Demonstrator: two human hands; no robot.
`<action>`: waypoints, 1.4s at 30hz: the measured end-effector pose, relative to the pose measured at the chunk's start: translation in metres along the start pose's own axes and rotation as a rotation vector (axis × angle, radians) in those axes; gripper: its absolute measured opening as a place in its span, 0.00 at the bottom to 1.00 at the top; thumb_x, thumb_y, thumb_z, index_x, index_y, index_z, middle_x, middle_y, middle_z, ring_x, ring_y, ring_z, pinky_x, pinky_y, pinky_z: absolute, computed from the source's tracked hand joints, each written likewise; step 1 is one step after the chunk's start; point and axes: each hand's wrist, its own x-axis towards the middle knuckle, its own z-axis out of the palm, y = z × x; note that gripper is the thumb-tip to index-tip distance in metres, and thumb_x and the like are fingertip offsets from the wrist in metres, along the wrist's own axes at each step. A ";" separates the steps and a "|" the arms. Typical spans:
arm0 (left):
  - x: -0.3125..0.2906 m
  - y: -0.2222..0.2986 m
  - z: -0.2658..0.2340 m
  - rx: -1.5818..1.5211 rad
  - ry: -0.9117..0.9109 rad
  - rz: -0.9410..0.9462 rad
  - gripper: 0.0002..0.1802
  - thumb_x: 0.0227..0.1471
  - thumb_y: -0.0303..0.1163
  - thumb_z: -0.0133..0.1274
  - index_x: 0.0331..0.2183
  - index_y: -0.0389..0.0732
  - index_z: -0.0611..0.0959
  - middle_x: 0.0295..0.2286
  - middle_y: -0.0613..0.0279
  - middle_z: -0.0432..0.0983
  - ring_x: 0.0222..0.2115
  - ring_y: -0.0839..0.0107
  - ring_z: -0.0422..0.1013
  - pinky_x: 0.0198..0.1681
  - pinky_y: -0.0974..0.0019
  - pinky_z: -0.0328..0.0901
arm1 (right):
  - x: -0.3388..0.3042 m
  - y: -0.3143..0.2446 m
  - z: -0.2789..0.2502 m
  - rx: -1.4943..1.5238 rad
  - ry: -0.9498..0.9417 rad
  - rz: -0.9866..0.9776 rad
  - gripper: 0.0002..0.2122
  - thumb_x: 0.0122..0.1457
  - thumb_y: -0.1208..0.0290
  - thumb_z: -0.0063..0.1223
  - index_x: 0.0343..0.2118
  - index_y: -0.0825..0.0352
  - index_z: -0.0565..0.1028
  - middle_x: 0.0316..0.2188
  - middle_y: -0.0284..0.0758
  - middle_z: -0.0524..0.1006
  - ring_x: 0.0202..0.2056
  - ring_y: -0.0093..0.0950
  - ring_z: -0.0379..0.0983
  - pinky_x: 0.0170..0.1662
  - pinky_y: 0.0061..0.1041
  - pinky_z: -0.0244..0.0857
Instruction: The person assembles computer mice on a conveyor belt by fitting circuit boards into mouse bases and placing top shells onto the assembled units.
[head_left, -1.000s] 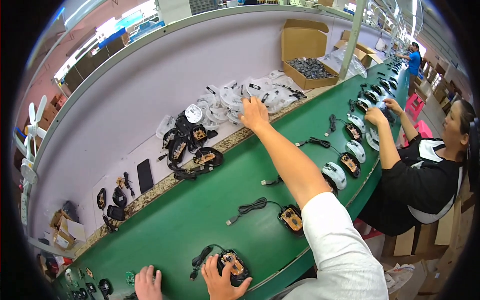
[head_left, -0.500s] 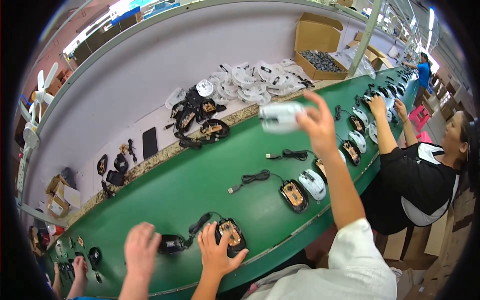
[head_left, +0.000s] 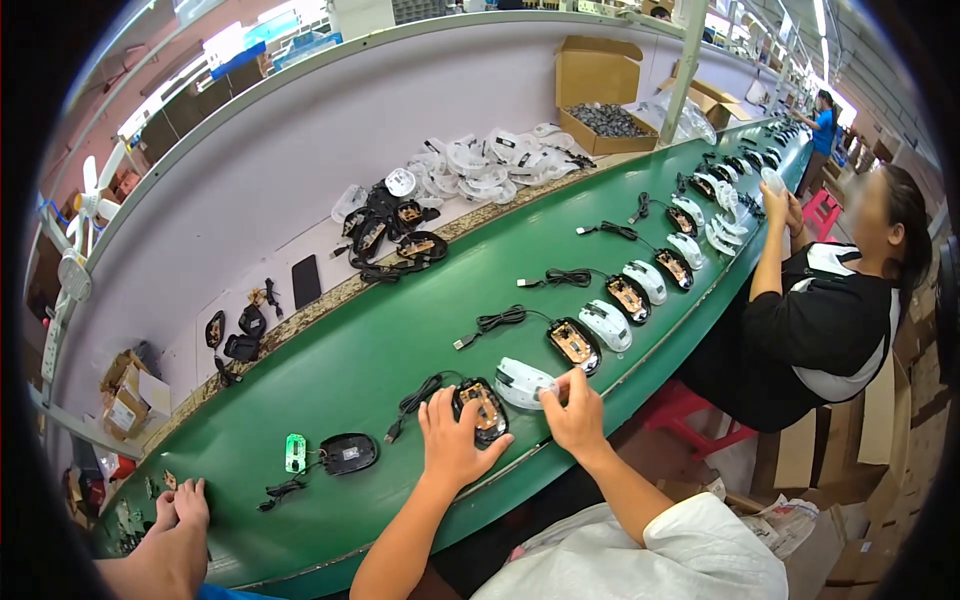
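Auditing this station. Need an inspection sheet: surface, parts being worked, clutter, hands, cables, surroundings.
Surface: green worktop, row of mouse parts toward its near edge.
Job's things: open black mouse base; white shell just to its right, not fitted on it.
Clutter: heap of pale shells, dark mouse parts and flat black slab on the back ledge.
Left hand: spread over the base.
Right hand: pinches the shell's right end.
Cables: coiled black cable left of the base; more along the row.
Surroundings: seated co-worker at right; another person's hand at left.
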 end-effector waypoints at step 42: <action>-0.110 -0.163 -0.150 -0.054 0.350 -0.605 0.06 0.47 0.23 0.59 0.32 0.38 0.81 0.34 0.60 0.73 0.32 0.64 0.70 0.40 0.62 0.67 | 0.005 -0.073 0.033 0.199 -0.361 -0.638 0.11 0.49 0.82 0.54 0.38 0.70 0.77 0.36 0.37 0.77 0.34 0.31 0.71 0.41 0.27 0.67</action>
